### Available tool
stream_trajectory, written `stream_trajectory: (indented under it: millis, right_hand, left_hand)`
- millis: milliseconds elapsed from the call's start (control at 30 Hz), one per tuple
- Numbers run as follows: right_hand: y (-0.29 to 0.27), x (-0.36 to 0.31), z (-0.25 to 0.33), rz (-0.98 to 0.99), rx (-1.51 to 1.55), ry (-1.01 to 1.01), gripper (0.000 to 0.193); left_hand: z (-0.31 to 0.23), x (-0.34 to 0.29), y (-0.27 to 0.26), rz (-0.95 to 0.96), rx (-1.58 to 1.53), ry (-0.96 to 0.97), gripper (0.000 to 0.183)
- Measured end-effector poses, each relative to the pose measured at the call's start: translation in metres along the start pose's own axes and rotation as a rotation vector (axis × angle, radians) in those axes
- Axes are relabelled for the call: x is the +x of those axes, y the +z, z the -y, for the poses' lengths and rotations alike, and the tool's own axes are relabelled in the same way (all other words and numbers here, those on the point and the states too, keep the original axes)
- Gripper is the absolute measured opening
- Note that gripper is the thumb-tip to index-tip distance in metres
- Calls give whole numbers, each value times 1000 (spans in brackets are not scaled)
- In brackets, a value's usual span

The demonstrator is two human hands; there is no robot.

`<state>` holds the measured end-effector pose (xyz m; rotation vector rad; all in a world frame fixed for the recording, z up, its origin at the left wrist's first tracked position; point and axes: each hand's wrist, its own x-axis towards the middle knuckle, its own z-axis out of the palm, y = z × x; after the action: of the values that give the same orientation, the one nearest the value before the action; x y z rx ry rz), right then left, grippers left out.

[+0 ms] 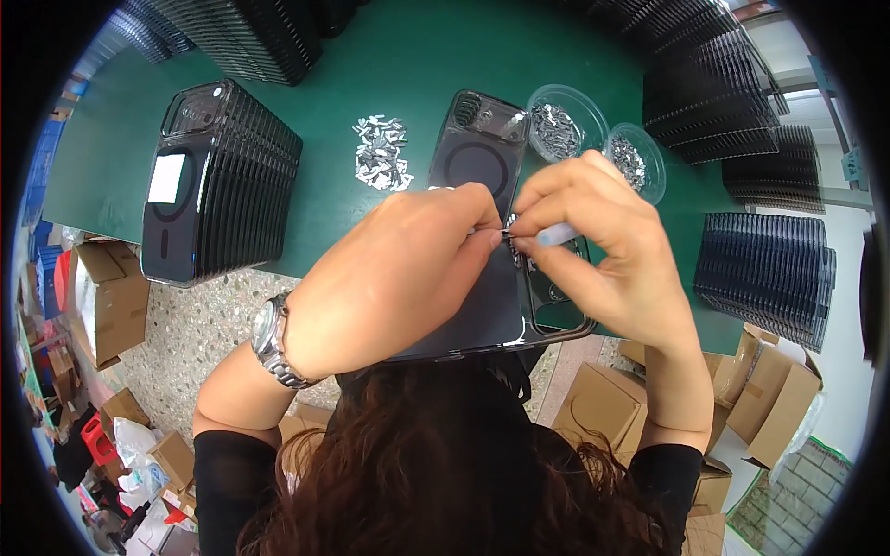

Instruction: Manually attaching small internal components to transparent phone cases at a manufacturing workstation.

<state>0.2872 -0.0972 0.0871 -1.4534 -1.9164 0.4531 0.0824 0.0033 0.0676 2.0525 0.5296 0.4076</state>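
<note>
At the centre, the left hand (385, 264) holds its fingers narrow, pinching what seems a tiny metal part (505, 234); the right hand (616, 236) has its fingers closed around a pale-ended tool (556, 234). Below them, in the middle of the frame, is a smoky phone case (473, 320) — probably light, stiff and slippery, best gripped by its rims. Beyond lie a second phone case (473, 165) and, upper right, two clear tubs (584, 104) on the green bench (417, 65).
</note>
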Motion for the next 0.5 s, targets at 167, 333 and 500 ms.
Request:
stream_trajectory:
  millis: [167, 333, 500]
  right_hand:
    - [4, -4, 2, 49, -55, 73, 18]
    - [-3, 7, 2, 224, 112, 529, 24]
    - [-2, 2, -2, 220, 61, 378, 25]
  left_hand:
    - [3, 3, 3, 7, -19, -4, 9]
    - [4, 1, 8, -1, 98, 24, 8]
    - [2, 5, 7, 39, 121, -9, 10]
